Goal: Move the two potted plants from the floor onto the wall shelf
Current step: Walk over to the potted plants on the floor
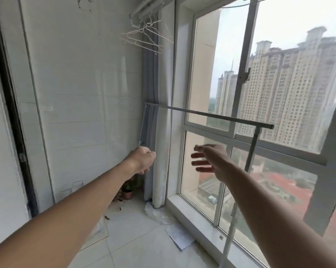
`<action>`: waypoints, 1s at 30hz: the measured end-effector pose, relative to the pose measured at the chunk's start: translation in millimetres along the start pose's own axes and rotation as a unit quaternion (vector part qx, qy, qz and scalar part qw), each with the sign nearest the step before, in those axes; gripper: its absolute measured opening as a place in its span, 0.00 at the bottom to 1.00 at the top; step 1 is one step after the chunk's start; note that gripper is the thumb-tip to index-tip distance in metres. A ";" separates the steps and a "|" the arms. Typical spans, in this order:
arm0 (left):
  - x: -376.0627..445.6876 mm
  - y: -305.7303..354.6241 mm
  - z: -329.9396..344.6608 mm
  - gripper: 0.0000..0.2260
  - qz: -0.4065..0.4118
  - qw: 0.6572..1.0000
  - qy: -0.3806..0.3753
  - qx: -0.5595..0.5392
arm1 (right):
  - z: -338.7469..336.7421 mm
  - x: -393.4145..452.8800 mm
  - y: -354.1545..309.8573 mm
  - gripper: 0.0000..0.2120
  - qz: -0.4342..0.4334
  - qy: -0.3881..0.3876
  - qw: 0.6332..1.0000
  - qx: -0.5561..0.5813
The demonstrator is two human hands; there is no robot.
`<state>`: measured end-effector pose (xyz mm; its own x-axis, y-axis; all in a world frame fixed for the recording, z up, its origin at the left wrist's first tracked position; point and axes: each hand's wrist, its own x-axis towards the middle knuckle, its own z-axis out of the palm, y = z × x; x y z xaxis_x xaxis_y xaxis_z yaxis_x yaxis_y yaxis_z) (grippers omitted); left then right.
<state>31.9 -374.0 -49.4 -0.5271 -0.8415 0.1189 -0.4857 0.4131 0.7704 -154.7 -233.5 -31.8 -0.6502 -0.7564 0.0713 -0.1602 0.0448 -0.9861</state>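
Note:
A small green plant in a terracotta pot (127, 194) stands on the floor in the far corner, partly hidden behind my left forearm. A second pot is not visible. My left hand (142, 159) is closed in a fist near the lower end of the metal rack's left bracket (144, 130), by the curtain; whether it grips anything I cannot tell. My right hand (207, 159) is held open in the air, fingers spread, in front of the window and below the rack's horizontal bar (209, 114). No shelf board is visible.
A grey-white curtain (159, 151) hangs in the corner. Wire hangers (144, 37) hang overhead. Plastic wrap (157, 213) and a paper sheet (179, 236) lie on the tiled floor beside the window sill (192, 221). The rack's upright pole (240, 186) stands at the window.

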 end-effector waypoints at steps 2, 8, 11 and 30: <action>18.3 -11.9 -7.3 0.13 -0.015 1.000 0.013 -0.001 | 19.0 28.6 6.7 0.08 0.000 -0.026 1.000 0.007; 84.7 -26.8 -32.1 0.13 -0.043 0.996 0.082 0.004 | 58.9 124.6 3.9 0.07 -0.020 -0.097 0.995 0.018; 123.1 -26.2 -45.2 0.12 -0.056 0.991 0.120 -0.001 | 72.4 177.9 -4.1 0.08 -0.028 -0.123 0.992 0.023; 370.8 -93.7 -64.4 0.09 -0.073 0.988 0.134 -0.013 | 178.6 416.4 13.8 0.09 -0.026 -0.190 0.981 -0.004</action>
<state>-73.1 -747.2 -37.2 -0.2477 -0.9550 0.1633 -0.5234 0.2738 0.8069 -295.1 -664.4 -42.6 -0.3179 -0.9463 0.0583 -0.1925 0.0042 -0.9813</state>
